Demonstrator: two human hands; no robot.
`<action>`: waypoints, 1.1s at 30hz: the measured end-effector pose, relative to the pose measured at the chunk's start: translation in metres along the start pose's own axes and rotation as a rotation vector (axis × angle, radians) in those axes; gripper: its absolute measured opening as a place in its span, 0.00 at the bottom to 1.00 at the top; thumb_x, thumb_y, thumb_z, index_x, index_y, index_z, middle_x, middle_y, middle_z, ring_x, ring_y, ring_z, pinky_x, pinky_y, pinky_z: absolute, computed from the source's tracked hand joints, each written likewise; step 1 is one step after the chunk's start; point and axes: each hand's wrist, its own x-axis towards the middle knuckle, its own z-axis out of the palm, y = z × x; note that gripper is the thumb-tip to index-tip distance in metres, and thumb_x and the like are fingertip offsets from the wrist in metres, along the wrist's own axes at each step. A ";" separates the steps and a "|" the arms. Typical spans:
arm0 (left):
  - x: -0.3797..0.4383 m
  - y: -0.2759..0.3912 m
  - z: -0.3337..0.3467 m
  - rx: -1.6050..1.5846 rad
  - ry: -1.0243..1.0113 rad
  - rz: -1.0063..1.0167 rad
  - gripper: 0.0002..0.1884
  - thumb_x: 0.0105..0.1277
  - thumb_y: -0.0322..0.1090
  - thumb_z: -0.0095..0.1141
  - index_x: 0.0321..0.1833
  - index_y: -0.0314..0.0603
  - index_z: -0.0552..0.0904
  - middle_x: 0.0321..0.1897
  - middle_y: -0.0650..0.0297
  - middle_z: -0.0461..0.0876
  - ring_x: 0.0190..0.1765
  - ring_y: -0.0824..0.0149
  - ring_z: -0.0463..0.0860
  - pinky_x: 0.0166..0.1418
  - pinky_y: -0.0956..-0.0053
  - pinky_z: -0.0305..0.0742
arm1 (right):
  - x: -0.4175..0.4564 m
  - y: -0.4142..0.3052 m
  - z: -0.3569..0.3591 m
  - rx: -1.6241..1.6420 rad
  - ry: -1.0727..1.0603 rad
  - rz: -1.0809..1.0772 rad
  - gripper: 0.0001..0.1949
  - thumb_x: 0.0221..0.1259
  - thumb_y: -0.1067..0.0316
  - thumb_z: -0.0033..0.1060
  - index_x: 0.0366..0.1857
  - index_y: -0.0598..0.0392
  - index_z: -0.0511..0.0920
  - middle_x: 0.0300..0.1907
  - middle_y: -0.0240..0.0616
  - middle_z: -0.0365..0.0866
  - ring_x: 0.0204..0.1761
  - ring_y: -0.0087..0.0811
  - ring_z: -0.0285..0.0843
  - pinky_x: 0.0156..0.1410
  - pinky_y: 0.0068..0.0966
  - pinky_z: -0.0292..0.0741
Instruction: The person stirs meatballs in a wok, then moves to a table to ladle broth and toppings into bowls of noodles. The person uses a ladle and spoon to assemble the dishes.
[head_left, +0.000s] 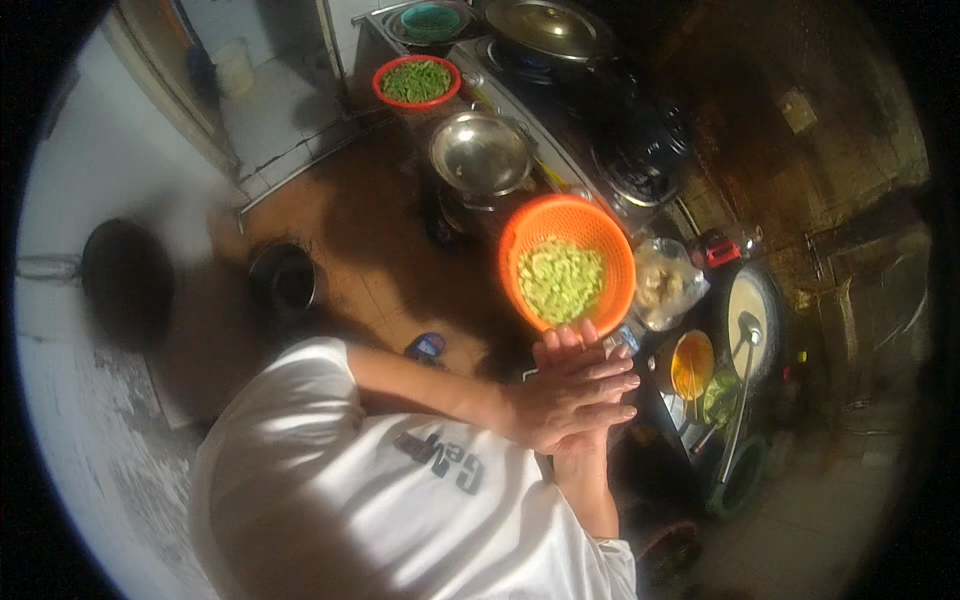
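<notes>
My left hand (566, 401) lies across my right hand (568, 345), the two touching, with the left one's fingers spread to the right. Fingers of my right hand point up beside the near rim of an orange plastic colander (512, 236); whether they touch it is unclear. Neither hand shows an object in it, and much of the right palm is hidden. Chopped pale green vegetable pieces (561, 281) fill the colander's bottom. Right of it is a clear plastic bag (664, 289) with pale brown lumps inside.
Beyond the colander stand an empty metal bowl (480, 154) and a red basket (377, 84) of green vegetables. A lidded pan (551, 26) sits on the stove. At right are an orange bowl (691, 364) and a ladle (739, 409) over a round pale-filled vessel (750, 300). A dark pot (283, 279) stands lower left.
</notes>
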 end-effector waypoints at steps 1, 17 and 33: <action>-0.007 -0.010 -0.014 0.014 -0.014 -0.010 0.31 0.56 0.38 0.61 0.64 0.42 0.70 0.69 0.47 0.59 0.73 0.41 0.54 0.75 0.43 0.45 | 0.012 0.011 0.016 0.022 -0.018 0.030 0.25 0.72 0.51 0.40 0.61 0.62 0.67 0.58 0.51 0.72 0.60 0.43 0.70 0.65 0.40 0.67; -0.053 -0.056 -0.129 0.085 0.141 0.078 0.38 0.48 0.48 0.63 0.64 0.42 0.69 0.67 0.40 0.59 0.70 0.36 0.57 0.69 0.40 0.51 | 0.059 0.072 0.161 0.571 -0.224 0.433 0.22 0.70 0.56 0.47 0.57 0.63 0.71 0.56 0.51 0.74 0.59 0.41 0.72 0.65 0.37 0.69; -0.072 -0.048 -0.107 -0.251 0.053 -0.103 0.47 0.56 0.52 0.63 0.72 0.33 0.55 0.71 0.43 0.55 0.73 0.42 0.55 0.74 0.49 0.50 | 0.033 0.072 0.145 -0.127 -0.127 -0.147 0.25 0.72 0.53 0.42 0.63 0.63 0.64 0.61 0.52 0.70 0.64 0.45 0.67 0.68 0.41 0.64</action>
